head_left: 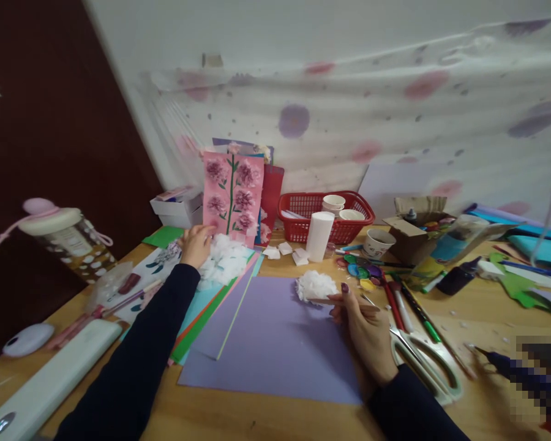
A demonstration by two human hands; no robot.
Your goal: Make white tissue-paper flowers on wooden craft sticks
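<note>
My left hand (195, 246) reaches to a loose heap of white tissue pieces (224, 260) at the foot of a pink card with painted flowers (232, 196). Its fingers bend away from me, and their tips are mostly hidden. In my right hand (367, 334) a thin brown stick (324, 301) is gripped between thumb and fingers. The stick points left along the lower edge of a white ruffled tuft (316, 285). Both tuft and stick are over a purple sheet (275, 349); whether they touch each other I cannot tell.
Scissors (425, 367), brushes and pens lie right of my right hand. Behind are a white cylinder (320, 237), a red basket (294, 225) with cups, a paper cup (379, 243) and paint pots (360, 271). Leftward stand a bottle (71, 236) and a long white device (55, 376).
</note>
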